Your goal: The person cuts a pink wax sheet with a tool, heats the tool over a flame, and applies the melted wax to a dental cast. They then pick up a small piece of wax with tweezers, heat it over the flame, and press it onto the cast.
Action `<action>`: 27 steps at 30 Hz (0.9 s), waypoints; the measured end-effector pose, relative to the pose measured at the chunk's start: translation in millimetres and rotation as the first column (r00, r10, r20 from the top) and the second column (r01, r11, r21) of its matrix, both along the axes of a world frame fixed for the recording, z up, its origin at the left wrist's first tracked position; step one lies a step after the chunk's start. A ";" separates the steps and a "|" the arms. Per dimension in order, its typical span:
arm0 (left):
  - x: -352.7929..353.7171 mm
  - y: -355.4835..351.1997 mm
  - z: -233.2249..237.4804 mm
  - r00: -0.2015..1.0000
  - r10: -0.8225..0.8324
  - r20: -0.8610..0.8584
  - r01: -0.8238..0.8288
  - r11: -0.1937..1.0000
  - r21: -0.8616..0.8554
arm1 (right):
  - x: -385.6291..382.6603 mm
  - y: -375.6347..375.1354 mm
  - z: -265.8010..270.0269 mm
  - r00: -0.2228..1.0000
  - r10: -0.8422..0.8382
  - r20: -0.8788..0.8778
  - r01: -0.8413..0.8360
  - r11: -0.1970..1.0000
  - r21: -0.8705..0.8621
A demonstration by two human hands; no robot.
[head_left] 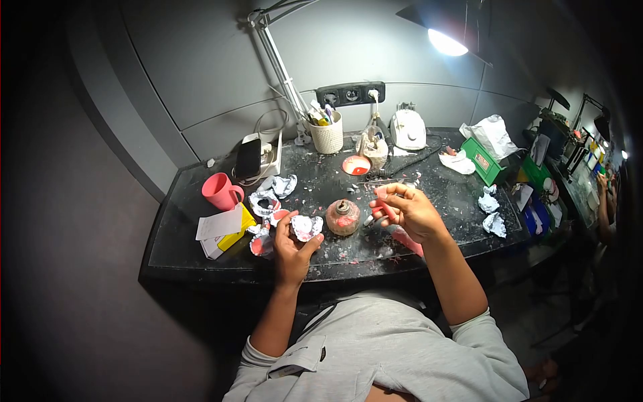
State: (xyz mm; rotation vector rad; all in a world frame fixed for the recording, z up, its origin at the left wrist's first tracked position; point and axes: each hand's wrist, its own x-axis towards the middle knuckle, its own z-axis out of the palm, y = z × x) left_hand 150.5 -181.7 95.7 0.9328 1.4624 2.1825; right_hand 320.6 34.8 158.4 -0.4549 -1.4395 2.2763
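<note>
At this apparent wax-handling step, our left hand point(293, 249) grips a plaster cast point(307, 228), our right hand point(410, 211) pinches pink wax point(381, 192), and the next move likely calls for steadiness.

Left forearm point(273, 323): bare, extended forward.
Left hand point(292, 254): cupped in a grip, thumb set opposite the fingers.
Right forearm point(461, 281): bare, slanting forward and inward.
Right hand point(420, 214): fingers curled in a pinching grip, thumb partly hidden.
Spacing: hands apart, the right farther forward.
</note>
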 end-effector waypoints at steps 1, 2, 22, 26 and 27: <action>-0.2 0.0 -0.2 1.000 0.000 0.003 0.000 1.000 -0.001 | -0.6 0.0 -3.2 0.999 -0.002 -0.035 0.001 1.000 -0.018; -0.6 0.0 -0.5 1.000 0.000 0.000 0.000 1.000 0.001 | 1.0 -2.4 -3.5 0.999 -0.001 -0.033 0.001 1.000 -0.018; -1.0 -1.0 -1.2 1.000 -0.007 0.000 0.007 1.000 0.003 | -24.7 -38.3 0.2 0.856 -0.387 -0.342 0.418 0.131 0.899; 1.6 -4.0 4.4 1.000 -0.020 0.024 0.020 1.000 -0.002 | -31.6 -44.3 -3.5 0.873 -0.363 -0.326 0.369 0.053 0.928; 1.9 -4.7 5.0 0.999 -0.031 0.041 0.032 0.999 -0.012 | -33.6 -44.4 -5.6 0.874 -0.363 -0.324 0.367 0.053 0.929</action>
